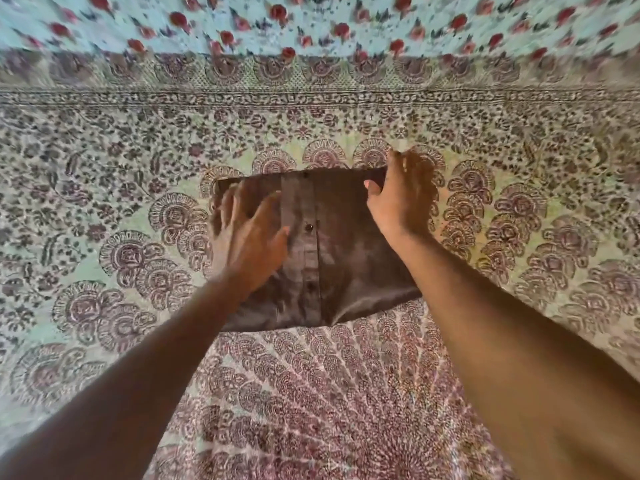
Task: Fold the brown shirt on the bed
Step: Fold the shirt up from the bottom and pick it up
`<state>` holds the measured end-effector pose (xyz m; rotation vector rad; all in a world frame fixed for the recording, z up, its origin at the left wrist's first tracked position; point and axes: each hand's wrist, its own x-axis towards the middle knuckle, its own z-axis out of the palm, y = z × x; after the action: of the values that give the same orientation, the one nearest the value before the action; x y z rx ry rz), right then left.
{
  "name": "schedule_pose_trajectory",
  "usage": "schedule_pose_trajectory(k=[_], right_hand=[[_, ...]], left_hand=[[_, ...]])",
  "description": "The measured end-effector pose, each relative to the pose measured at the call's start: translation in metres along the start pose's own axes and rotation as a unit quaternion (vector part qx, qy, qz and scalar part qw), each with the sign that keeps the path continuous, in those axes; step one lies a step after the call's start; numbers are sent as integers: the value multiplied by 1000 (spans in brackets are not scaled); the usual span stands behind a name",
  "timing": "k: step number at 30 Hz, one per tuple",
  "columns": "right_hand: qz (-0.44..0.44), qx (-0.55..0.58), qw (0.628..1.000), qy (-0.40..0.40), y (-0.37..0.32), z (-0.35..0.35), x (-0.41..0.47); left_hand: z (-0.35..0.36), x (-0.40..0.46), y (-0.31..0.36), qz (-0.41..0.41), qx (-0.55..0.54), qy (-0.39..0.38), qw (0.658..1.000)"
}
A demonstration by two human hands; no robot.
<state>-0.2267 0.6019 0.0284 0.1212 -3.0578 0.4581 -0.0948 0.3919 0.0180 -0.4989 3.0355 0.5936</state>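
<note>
Head view: patterned bedspread under brown shirt

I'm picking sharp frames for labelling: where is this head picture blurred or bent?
Head view: the left hand is motion-smeared at its fingers; the right hand and brown shirt read sharper; the floral bedspread along the top streaks, and its border lines bow from the wide lens.

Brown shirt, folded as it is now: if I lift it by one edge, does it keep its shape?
Probably not. The brown shirt looks thin and creased, so it would likely sag and unfold. The left hand lies flat on it; the right hand is at its far corner. Likely light; support underneath.
</note>
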Motion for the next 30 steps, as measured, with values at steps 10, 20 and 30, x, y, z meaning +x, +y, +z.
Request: schedule_pose_trajectory(k=[10, 20, 30], right_hand=[[-159, -107, 977, -93, 61, 60, -105], [-152, -69, 986, -23, 16, 36, -103], [-133, -89, 983, -94, 21, 67, -122]], left_hand=[[77, -48, -15, 69, 115, -12, 991], [62, -86, -19, -46, 56, 49, 996], [72, -95, -33, -63, 48, -7, 997]])
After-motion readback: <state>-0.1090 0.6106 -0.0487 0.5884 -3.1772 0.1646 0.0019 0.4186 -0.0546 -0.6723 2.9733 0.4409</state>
